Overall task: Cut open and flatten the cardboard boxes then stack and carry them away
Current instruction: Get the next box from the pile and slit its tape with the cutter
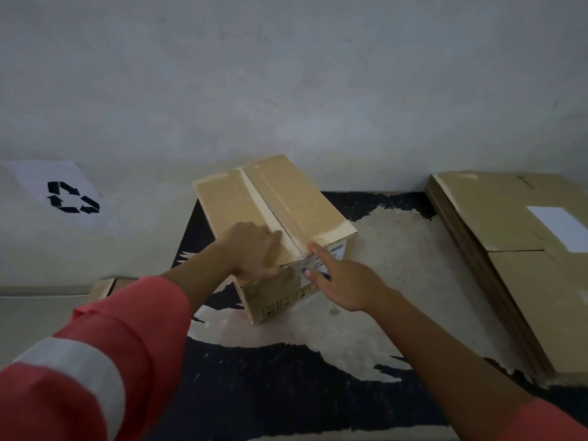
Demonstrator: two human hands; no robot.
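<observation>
Starting the cut-open step: the closed brown taped cardboard box [276, 211] stands on the black-and-beige patterned mat [397, 281], its tape seam [273, 198] apparently uncut. The left hand [251, 249] lies flat on the lid just left of the seam, thumb over the near edge, pressing down. The right hand [346, 281] has its index finger straight, tip on the seam's near end, with the other fingers curled round a small blue tool [323, 275].

Next move, judged: set the tool into the seam ahead of the fingertip and draw it away along the tape, left hand steadying.

A stack of flattened brown cardboard sheets [509, 249] lies well right of the right hand. The tool is mostly hidden and no blade can be made out. The box's far side is unseen.
</observation>
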